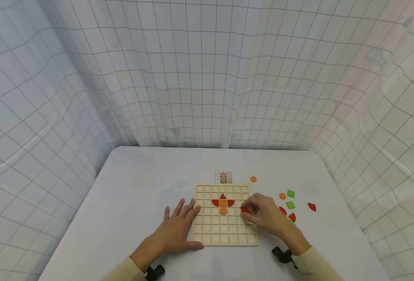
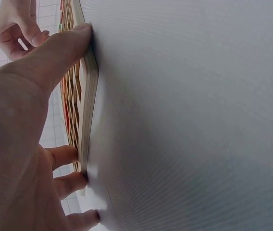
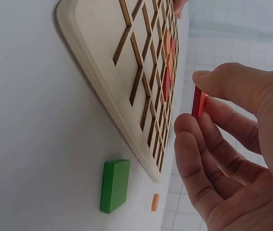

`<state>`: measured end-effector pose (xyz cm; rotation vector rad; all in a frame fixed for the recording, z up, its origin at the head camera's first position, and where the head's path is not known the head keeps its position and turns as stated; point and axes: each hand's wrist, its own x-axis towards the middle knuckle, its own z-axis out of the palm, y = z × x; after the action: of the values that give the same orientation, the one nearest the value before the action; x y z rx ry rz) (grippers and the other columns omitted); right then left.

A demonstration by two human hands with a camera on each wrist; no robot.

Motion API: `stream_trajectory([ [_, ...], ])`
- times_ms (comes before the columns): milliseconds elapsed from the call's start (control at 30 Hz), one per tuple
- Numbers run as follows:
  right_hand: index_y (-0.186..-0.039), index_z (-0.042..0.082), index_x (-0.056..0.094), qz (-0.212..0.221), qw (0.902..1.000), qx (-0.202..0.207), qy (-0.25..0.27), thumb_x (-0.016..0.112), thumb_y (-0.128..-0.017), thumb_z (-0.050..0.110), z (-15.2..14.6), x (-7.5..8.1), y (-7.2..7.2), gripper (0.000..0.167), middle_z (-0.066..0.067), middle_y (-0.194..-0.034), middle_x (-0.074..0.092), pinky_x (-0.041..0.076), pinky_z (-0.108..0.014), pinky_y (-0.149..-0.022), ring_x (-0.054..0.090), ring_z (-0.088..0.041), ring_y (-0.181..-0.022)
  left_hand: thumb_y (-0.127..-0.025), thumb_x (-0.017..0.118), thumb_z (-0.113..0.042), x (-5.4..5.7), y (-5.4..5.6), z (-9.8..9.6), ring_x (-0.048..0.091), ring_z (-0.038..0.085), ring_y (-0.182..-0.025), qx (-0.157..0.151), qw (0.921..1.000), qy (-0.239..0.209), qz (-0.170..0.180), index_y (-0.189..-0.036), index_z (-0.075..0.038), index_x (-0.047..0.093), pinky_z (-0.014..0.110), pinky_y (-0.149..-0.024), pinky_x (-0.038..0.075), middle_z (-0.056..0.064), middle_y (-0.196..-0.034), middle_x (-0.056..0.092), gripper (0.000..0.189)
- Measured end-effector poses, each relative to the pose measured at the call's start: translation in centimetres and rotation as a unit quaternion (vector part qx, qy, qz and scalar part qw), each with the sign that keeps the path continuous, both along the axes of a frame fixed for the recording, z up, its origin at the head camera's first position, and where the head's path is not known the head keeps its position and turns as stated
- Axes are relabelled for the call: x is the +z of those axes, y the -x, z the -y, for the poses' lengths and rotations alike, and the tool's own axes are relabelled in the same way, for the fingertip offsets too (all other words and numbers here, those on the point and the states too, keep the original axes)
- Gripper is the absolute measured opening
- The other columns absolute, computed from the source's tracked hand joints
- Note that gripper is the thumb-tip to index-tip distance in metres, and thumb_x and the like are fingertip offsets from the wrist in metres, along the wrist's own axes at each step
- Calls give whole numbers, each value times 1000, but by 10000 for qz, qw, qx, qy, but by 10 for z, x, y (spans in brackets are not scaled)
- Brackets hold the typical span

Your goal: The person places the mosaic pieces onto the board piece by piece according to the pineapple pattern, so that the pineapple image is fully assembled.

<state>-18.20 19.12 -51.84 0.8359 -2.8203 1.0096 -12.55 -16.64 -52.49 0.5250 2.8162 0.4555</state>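
Observation:
A wooden grid board (image 1: 224, 245) lies flat on the white table. On its left edge rests my left hand (image 1: 177, 230), fingers spread; the left wrist view shows the thumb (image 2: 74, 45) over the near corner. Between thumb and fingertips my right hand (image 1: 266, 214) pinches a red quarter-circle piece (image 3: 198, 102), held above the board's right side. Set in the grid are a red triangle (image 1: 222, 196), an orange square (image 1: 222, 202) with a red curved piece on either side (image 1: 215, 202), and an orange disc (image 1: 223, 211) below.
Behind the board lies a small picture card (image 1: 223, 177). An orange disc (image 1: 253, 179) sits right of it. Farther right are several loose pieces: green squares (image 1: 291, 193), another orange disc (image 1: 282, 196) and red quarter circles (image 1: 312, 207). Grid-patterned curtains (image 1: 193, 78) surround the table.

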Motion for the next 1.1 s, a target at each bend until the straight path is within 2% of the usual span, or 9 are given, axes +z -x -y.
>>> stream_trajectory([
  [167,-113,15,87,141,9998,-115,-75,98,-96,14,7,-1,2,20,5,-100,74,61,-20,-80,63,-6,-88,-83,88,-87,1,0,-1,27,52,-180,0,10000,28,-25,-181,-20,43,97,-127,27,10,-194,31,128],
  [500,-111,10,86,-157,9998,126,-94,98,-95,13,18,-6,8,20,2,-100,74,58,-19,-76,61,-6,-85,-82,89,-87,1,0,-2,26,51,-180,57,10000,45,35,-181,-21,43,96,-128,25,9,-194,32,128],
  [767,-111,9,86,-6,9999,93,-80,97,-96,13,27,-4,8,19,-1,-103,77,60,-19,-78,65,-7,-87,-81,90,-87,-1,1,-2,26,51,-180,46,10000,52,25,-181,-22,43,97,-128,26,9,-194,32,128],
  [967,-111,11,86,224,9996,0,-183,97,-97,14,33,-6,9,18,1,-102,76,59,-18,-77,62,-6,-87,-81,89,-87,-1,1,-1,27,51,-180,40,10000,57,1,-181,-22,43,97,-127,26,9,-194,32,128],
  [1100,-110,11,86,268,9993,80,-235,96,-97,14,35,-8,10,17,1,-100,75,58,-18,-76,61,-6,-86,-82,88,-88,-1,1,-1,26,51,-180,34,10000,84,2,-181,-22,42,96,-128,26,9,-195,31,128],
])
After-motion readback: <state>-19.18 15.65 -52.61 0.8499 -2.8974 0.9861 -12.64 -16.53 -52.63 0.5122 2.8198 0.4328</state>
